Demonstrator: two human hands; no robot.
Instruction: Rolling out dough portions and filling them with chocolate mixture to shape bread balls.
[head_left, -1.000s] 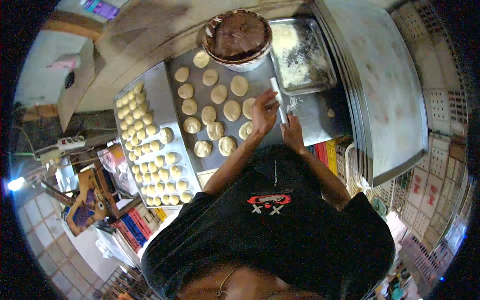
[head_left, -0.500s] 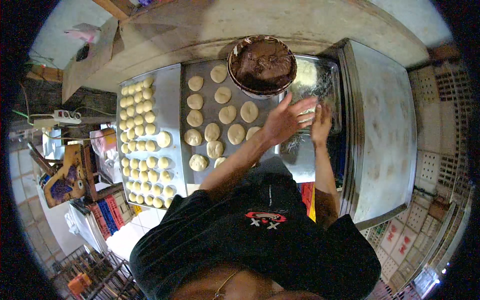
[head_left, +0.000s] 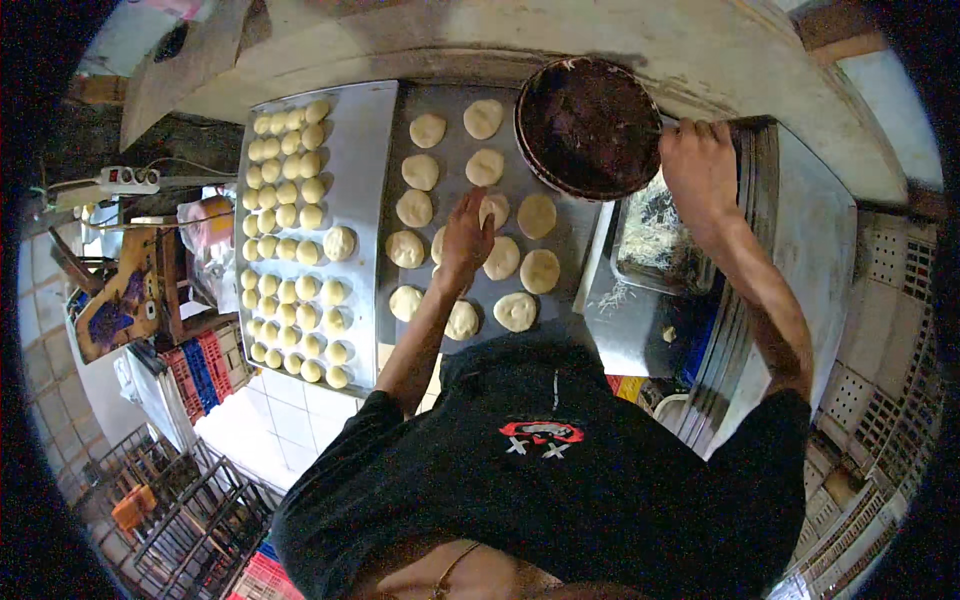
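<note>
Several flattened dough rounds (head_left: 515,312) lie on a dark baking tray (head_left: 395,335). Over the middle of them my left hand (head_left: 466,240) reaches out, fingers extended, its fingertips at one pale round (head_left: 494,210). At the back right of this tray stands a round bucket (head_left: 588,128), its inside coated with dark brown, chocolate-like paste. My right hand (head_left: 700,170) is closed at the bucket's right rim, fingers curled; its grip is partly hidden. Below that hand a clear tray of pale shreds (head_left: 655,235) sits on a metal surface.
On the left a silver tray (head_left: 365,150) carries rows of small dough balls (head_left: 285,217). Stacked metal trays (head_left: 800,230) stand at the right, and a wall ledge (head_left: 450,50) runs along the back. A power strip (head_left: 130,180) and crates (head_left: 200,370) are at the left.
My hands have parted from above the shreds: the left went to the dough rounds, the right to the bucket's rim. The bucket sits farther right and shows more of its dark inside. The view has shifted.
</note>
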